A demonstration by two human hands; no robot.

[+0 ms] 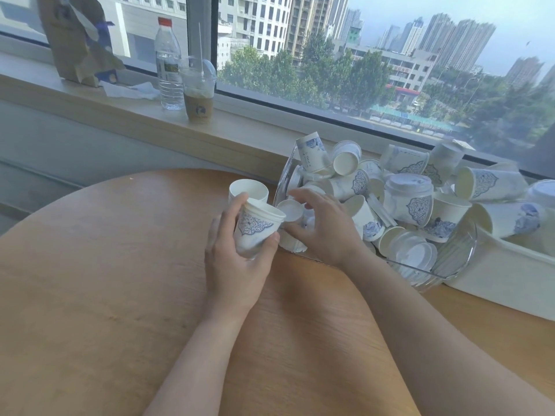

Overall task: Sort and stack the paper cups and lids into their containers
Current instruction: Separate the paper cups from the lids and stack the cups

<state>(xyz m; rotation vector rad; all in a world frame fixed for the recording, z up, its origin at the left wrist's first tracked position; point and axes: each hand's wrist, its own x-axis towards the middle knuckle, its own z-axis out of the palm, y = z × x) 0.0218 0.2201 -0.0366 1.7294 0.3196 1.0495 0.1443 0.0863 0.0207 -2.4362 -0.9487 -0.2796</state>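
Left hand (237, 259) wrapped around a patterned paper cup (255, 229), tilted with its mouth toward the right hand. Right hand (322, 223) loosely spread, fingers bent over a white lid (289, 210) at the near edge of the pile; whether actually pinching it, cannot tell. Probably featherlight and easily crushed, thin walls buckling under a squeeze, so best held gently around the mid-body or the stiffer rolled rim; lids by the edge. Just beyond the left hand, an upright plain cup (248, 189). Beyond the right hand, a clear glass bowl (459, 262) heaped with jumbled cups and lids, some capped. Farther right, a white bin (510, 283) holding more cups.
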